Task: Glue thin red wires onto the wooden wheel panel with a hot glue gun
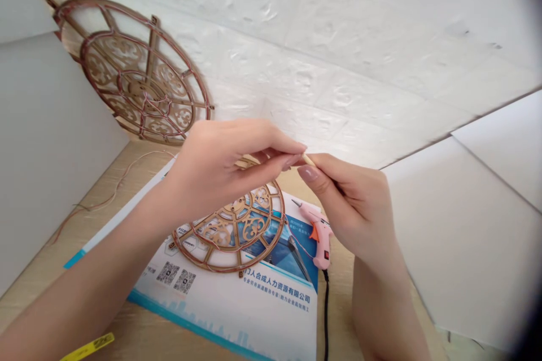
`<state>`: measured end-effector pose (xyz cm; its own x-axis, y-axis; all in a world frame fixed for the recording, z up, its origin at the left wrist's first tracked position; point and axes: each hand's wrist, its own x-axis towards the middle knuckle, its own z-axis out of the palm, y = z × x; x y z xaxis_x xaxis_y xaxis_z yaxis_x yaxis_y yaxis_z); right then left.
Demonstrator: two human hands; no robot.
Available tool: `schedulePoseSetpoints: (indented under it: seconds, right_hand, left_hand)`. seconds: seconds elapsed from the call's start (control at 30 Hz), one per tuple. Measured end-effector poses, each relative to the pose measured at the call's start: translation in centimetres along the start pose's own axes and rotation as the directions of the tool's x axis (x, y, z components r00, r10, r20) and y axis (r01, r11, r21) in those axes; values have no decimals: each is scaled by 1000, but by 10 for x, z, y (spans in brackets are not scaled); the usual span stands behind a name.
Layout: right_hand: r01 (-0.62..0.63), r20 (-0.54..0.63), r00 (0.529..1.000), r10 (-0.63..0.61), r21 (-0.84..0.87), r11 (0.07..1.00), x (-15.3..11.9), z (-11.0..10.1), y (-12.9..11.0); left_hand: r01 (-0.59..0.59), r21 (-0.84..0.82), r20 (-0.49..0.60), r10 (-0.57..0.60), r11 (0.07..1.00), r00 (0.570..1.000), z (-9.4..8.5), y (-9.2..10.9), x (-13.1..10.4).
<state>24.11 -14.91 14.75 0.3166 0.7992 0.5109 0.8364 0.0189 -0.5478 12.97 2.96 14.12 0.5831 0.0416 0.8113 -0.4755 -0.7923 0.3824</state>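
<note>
My left hand [237, 155] and my right hand [355, 197] meet in mid-air above the table, both closed in a pinch. Between their fingertips is a short cream-coloured stick [309, 159], its far end inside the right hand's grip. Below the left hand, and partly hidden by it, lies a round brown openwork frame [254, 229] with scroll patterns and thin wires. A pink glue gun [324, 237] with an orange trigger rests just beneath the right hand.
A larger round frame with wires [146, 76] leans against the white textured wall [275, 28]. The printed poster [220, 316] lies on the wooden table [127, 163]. Loose wire [112, 197] sits at left, a black cord [326, 316] runs frontward, and white panels [457, 237] stand right.
</note>
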Motion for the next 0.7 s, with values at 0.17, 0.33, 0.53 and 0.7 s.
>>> schedulePoseSetpoints:
  seconds: [0.17, 0.33, 0.53, 0.7]
  right_hand:
    - [-32, -1, 999, 32, 0, 999, 0, 1, -3]
    - [-59, 12, 998, 58, 22, 998, 0, 2, -6]
    - [-143, 20, 990, 141, 91, 986, 2, 6, -5]
    - [-173, 49, 985, 167, 175, 969, 10, 11, 0]
  left_hand:
    - [-50, 69, -38, 52, 996, 998, 2, 0, 0]
    - [-82, 81, -39, 85, 993, 996, 0, -1, 0]
    - [-97, 95, -62, 103, 991, 993, 2, -5, 0]
    - [-62, 86, -63, 67, 994, 996, 5, -15, -1]
